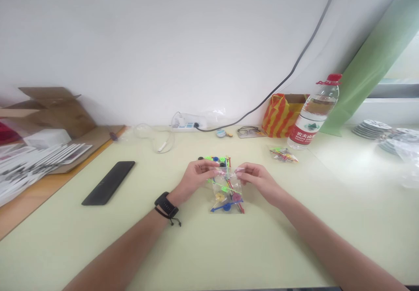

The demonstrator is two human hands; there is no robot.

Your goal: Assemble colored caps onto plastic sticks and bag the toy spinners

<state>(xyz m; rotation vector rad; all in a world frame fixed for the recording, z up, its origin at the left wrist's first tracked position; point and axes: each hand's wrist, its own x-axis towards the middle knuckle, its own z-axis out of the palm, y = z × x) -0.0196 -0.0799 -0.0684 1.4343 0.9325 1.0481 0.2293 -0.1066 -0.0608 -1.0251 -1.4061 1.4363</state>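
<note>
A clear plastic bag (229, 190) hangs or lies between my hands, with coloured plastic arrow spinners inside. Blue, green, yellow, pink and red parts show through it. My left hand (196, 176) pinches the bag's upper left edge between thumb and fingers. On the upper right edge, my right hand (253, 177) has thumb and fingertips closed. Just beyond the bag, more small plastic pieces (216, 159) in green, blue, black and red lie on the table, partly hidden by the bag and my left fingers.
A black phone-like slab (108, 183) lies at left, near stacked white cards (49, 162). Behind stand a power strip (186, 122), glasses (251, 131), a striped bag (278, 116) and a water bottle (312, 116). Another filled packet (283, 154) lies by the bottle; stacked discs (371, 129) are at right.
</note>
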